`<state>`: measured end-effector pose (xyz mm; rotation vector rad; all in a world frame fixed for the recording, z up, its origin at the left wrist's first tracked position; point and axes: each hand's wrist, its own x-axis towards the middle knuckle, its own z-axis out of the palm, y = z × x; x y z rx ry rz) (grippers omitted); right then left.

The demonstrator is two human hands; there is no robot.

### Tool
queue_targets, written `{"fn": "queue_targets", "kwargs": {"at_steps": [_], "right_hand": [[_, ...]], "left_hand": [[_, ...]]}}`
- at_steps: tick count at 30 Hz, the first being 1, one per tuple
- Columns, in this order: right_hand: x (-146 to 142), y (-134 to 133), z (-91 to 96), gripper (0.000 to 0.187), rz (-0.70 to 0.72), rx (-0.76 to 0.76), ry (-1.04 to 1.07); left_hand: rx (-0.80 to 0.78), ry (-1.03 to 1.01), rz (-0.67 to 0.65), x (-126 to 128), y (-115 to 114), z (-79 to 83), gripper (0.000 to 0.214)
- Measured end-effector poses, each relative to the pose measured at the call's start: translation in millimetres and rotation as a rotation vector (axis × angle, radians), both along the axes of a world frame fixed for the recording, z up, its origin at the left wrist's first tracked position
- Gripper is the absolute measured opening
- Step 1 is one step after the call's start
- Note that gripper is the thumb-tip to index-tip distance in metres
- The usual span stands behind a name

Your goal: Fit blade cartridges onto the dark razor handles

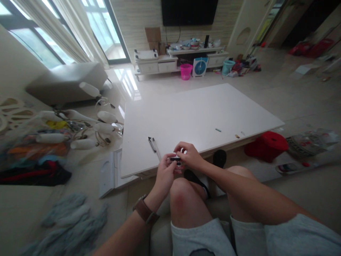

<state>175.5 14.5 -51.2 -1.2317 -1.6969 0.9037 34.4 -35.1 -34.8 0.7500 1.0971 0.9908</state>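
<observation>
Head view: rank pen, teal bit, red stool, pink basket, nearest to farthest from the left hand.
Left hand, on the small black object:
1. Black-and-white pen, on the white table, just ahead.
2. Small teal piece, mid-table, right.
3. Red plastic stool, floor, right.
4. Pink plastic basket, far wall.

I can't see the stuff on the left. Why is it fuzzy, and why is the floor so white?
Head view: light from the window glares white off the floor and table; its edges smear, so the pile at left blurs; in the middle, the left hand and right hand pinching a small dark thing look sharper.
</observation>
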Motion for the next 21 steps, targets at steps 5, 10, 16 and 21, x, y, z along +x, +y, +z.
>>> {"fn": "queue_targets", "kwargs": {"at_steps": [5, 10, 16, 21], "right_hand": [[0.7, 0.0, -1.7, 0.016, 0.013, -0.001, -0.006], [-0.7, 2.1, -4.5, 0.014, 0.004, -0.004, -0.014], [24.1, 30.4, -8.0, 0.016, 0.008, 0.1, -0.208], [111.4, 74.9, -4.4, 0.028, -0.24, -0.072, -0.724]], "left_hand": [[-0.002, 0.029, 0.001, -0.2, 0.4, -1.5, 0.035], [-0.011, 0.01, -0.002, 0.1, 1.7, -1.5, 0.035], [-0.053, -0.025, -0.007, 0.2, 1.9, -0.6, 0.036], [-0.056, -0.021, -0.008, -0.6, 1.4, -0.7, 0.034]]}}
